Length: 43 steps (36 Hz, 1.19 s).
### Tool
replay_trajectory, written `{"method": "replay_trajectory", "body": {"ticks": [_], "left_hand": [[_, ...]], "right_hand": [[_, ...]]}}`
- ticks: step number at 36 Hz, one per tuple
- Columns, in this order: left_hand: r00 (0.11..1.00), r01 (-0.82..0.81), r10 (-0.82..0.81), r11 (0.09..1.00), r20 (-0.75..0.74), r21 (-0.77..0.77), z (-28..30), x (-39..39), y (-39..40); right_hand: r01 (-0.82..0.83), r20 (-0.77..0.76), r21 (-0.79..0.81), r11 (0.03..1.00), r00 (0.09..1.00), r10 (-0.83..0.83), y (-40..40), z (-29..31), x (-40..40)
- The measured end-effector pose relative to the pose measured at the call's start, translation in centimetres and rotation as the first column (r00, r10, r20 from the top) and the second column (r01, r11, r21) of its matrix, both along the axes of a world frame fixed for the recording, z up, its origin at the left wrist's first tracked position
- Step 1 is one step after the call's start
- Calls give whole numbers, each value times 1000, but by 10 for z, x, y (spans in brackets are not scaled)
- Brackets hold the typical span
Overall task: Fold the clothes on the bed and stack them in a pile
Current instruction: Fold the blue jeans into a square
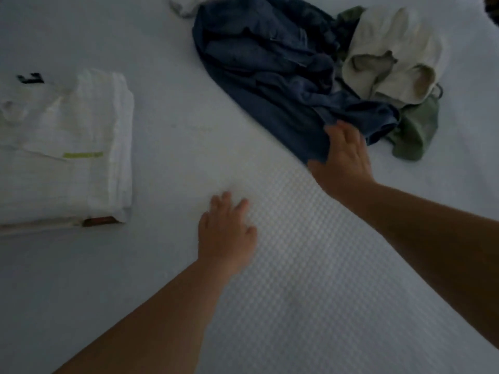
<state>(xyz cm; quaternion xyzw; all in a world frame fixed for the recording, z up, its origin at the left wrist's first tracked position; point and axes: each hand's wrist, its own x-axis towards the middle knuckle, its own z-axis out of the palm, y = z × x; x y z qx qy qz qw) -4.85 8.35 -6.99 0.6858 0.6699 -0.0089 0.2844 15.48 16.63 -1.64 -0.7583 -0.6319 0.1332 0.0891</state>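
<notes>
A crumpled dark blue garment (259,66) lies on the white bed (172,130) at the upper middle. My right hand (344,160) reaches its near edge, fingers stretched onto the blue cloth; whether it grips the cloth I cannot tell. My left hand (226,233) hovers over or rests on the bed cover with fingers spread, holding nothing. A folded white pile (67,157) sits at the left. A cream garment (391,52) and a green one (415,130) lie bunched to the right of the blue one.
A white piece of cloth (186,4) pokes in at the top edge. The bed cover has a waffle texture near me (310,265). A dark corner shows at the far top right (492,6).
</notes>
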Motion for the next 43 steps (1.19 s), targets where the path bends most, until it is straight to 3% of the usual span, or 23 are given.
{"method": "replay_trajectory", "body": {"ticks": [3, 6, 9, 12, 15, 20, 22, 24, 25, 26, 28, 29, 30, 32, 39, 43], "left_hand": [[991, 12, -14, 1000, -131, -18, -27, 11, -9], [981, 34, -44, 998, -188, -54, -40, 10, -8], [972, 50, -76, 991, -221, -122, -43, 8, -1], [973, 47, -85, 983, -214, -178, -41, 7, 0], [975, 44, -88, 976, -202, -215, -39, 6, 4], [980, 25, -74, 968, -187, -248, -28, 8, 9], [988, 18, -55, 967, -142, -255, -18, 7, 11], [998, -61, 67, 964, 13, -258, 0, 5, 15], [961, -182, 225, 952, 161, -244, 9, 3, 16], [854, -338, 408, 907, 323, -252, 19, 2, 16], [487, -567, 678, 725, 550, -391, 44, 4, 7], [351, -573, 728, 664, 589, -480, 54, 6, 0], [283, -532, 758, 634, 587, -562, 61, 8, -12], [335, -465, 760, 647, 556, -604, 67, 14, -38], [764, -403, 558, 804, 323, -436, 66, -1, -123], [833, -361, 499, 819, 240, -446, 62, -45, -186]], "right_hand": [[-27, 102, -156, 987, 994, 43, 39, -23, 19], [19, 44, -305, 952, 999, -5, 52, -47, 30], [17, 89, -196, 980, 996, 1, 53, -62, 38], [42, 52, -100, 994, 998, -37, 58, -57, 46], [68, -30, -199, 978, 997, -76, 66, -44, 48], [-75, -125, -282, 957, 991, 41, 39, -24, 22], [-119, -204, -263, 957, 977, 66, 7, -15, 5], [-167, -291, -258, 952, 953, 88, -39, -8, -17], [-190, -346, -243, 951, 933, 98, -64, -5, -27], [-207, -405, -230, 951, 909, 100, -91, 0, -38], [-239, -515, -238, 941, 853, 87, -142, 10, -58], [-251, -559, -260, 932, 827, 67, -167, 14, -67], [-256, -595, -296, 920, 803, 32, -190, 20, -76], [-257, -639, -379, 889, 768, -50, -228, 29, -88], [-291, -623, -522, 801, 772, -126, -284, 49, -72], [-172, -628, -494, 852, 749, -213, -256, 60, -55]]}}
